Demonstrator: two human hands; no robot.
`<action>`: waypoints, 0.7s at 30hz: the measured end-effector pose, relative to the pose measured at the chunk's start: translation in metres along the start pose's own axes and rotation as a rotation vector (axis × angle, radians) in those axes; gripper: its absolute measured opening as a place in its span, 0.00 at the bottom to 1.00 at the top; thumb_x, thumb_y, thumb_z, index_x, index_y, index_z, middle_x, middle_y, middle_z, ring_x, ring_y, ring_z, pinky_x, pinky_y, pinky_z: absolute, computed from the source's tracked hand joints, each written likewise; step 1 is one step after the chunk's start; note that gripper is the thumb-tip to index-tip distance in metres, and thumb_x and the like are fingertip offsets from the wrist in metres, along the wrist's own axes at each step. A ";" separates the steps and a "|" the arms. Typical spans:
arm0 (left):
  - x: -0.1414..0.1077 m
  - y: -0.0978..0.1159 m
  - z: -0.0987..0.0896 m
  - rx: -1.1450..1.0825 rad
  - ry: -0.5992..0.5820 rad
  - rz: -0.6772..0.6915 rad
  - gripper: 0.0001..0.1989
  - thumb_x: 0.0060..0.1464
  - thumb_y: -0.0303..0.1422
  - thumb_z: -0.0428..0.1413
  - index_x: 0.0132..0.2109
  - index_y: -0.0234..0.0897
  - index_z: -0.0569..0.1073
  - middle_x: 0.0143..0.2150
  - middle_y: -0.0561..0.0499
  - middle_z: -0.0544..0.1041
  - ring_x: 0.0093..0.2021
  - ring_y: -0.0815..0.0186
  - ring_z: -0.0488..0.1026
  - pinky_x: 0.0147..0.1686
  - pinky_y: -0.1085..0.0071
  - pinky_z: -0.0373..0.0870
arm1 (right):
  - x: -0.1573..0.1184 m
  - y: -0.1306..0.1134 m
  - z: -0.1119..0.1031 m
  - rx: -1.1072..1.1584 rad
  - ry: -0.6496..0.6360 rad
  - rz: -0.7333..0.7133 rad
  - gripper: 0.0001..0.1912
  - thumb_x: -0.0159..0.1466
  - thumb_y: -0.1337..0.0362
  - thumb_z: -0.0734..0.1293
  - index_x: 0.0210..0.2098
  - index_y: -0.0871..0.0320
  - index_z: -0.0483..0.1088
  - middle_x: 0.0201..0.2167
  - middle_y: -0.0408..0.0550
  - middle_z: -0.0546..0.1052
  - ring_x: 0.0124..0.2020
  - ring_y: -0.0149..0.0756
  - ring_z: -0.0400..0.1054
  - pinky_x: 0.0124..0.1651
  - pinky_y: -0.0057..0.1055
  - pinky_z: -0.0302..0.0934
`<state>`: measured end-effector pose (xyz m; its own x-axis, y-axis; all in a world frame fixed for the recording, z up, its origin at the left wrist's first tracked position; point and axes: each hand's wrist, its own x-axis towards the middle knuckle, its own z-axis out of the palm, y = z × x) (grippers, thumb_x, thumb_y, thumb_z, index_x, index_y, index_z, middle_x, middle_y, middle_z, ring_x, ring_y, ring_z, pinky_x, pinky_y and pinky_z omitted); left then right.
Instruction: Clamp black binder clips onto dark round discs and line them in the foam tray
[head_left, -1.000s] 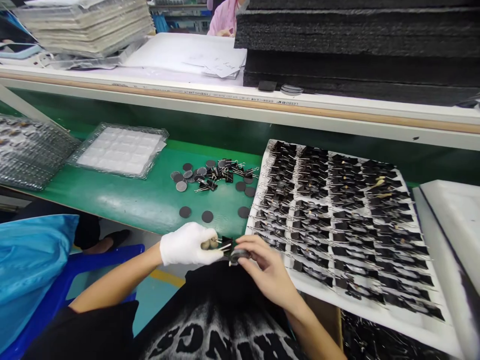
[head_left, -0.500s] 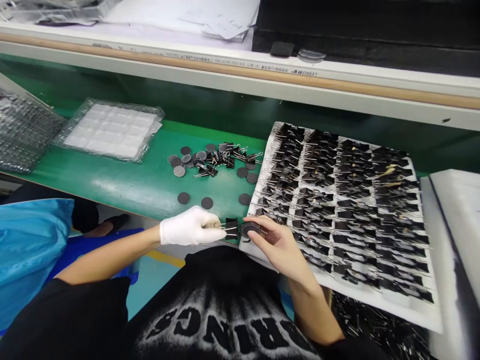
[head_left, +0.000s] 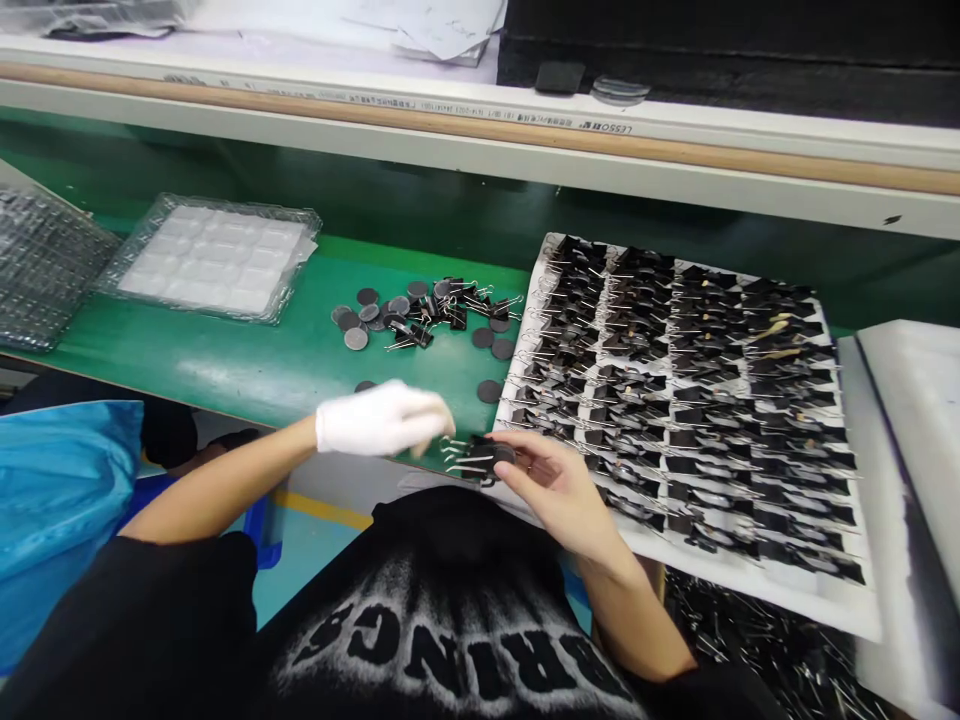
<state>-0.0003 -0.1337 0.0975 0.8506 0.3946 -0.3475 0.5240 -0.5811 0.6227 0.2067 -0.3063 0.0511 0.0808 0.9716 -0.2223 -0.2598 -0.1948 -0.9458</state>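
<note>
My right hand (head_left: pixel 551 480) is closed on a round black disc (head_left: pixel 504 458), pinched between thumb and fingers. A black binder clip (head_left: pixel 477 462) is on the disc's left side, its wire handles pointing left. My left hand (head_left: pixel 386 418), in a white glove, is just up and left of those handles. Its fingers stretch to the right, slightly blurred, with nothing seen in them. Loose black discs (head_left: pixel 355 338) and several binder clips (head_left: pixel 411 334) lie in a pile on the green table. One disc (head_left: pixel 365 386) is partly covered by my left hand.
On the right, a white foam tray (head_left: pixel 825 605) carries rows of clipped pieces. Clear plastic trays (head_left: pixel 214 262) lie at the left, beside a stack of more trays (head_left: pixel 45 265). A shelf edge (head_left: pixel 480 120) crosses above. More clips (head_left: pixel 757 640) lie below the foam tray.
My left hand has let go of the binder clip's handles and moved up and left, over the discs near the table edge. The clip now sits on the disc in my right hand.
</note>
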 end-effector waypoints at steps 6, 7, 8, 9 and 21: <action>0.044 -0.053 -0.052 0.504 0.430 -0.179 0.25 0.61 0.48 0.61 0.56 0.34 0.75 0.47 0.45 0.77 0.44 0.60 0.71 0.41 0.69 0.60 | -0.003 0.010 0.022 0.517 -0.026 0.148 0.20 0.56 0.60 0.82 0.46 0.50 0.77 0.37 0.42 0.80 0.43 0.38 0.78 0.52 0.37 0.71; 0.048 -0.061 -0.055 0.551 0.400 -0.161 0.27 0.56 0.47 0.66 0.56 0.35 0.76 0.48 0.45 0.76 0.44 0.59 0.70 0.42 0.69 0.59 | -0.003 0.013 0.025 0.525 -0.034 0.166 0.19 0.54 0.60 0.83 0.43 0.51 0.77 0.36 0.42 0.80 0.42 0.37 0.78 0.50 0.33 0.71; 0.050 -0.068 -0.057 0.592 0.372 -0.146 0.28 0.51 0.46 0.69 0.55 0.35 0.77 0.48 0.45 0.75 0.44 0.58 0.70 0.42 0.68 0.59 | -0.004 0.016 0.026 0.525 -0.031 0.176 0.19 0.53 0.60 0.84 0.41 0.52 0.77 0.35 0.42 0.80 0.41 0.35 0.77 0.48 0.30 0.70; 0.051 -0.074 -0.057 0.626 0.352 -0.137 0.27 0.50 0.44 0.70 0.53 0.36 0.77 0.47 0.45 0.75 0.43 0.57 0.70 0.41 0.68 0.59 | -0.005 0.019 0.027 0.525 -0.016 0.178 0.20 0.52 0.60 0.84 0.40 0.53 0.77 0.34 0.41 0.79 0.38 0.32 0.76 0.44 0.26 0.69; 0.036 -0.103 -0.011 0.663 0.457 -0.219 0.19 0.68 0.42 0.52 0.60 0.43 0.75 0.49 0.43 0.72 0.41 0.57 0.76 0.37 0.65 0.68 | -0.004 0.029 0.015 0.311 -0.108 0.046 0.21 0.48 0.57 0.84 0.36 0.55 0.75 0.30 0.41 0.76 0.30 0.31 0.68 0.33 0.28 0.62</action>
<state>-0.0240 -0.0512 0.0284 0.6998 0.7143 -0.0053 0.7142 -0.6997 -0.0177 0.1843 -0.3139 0.0277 -0.0358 0.9746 -0.2211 -0.5438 -0.2046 -0.8139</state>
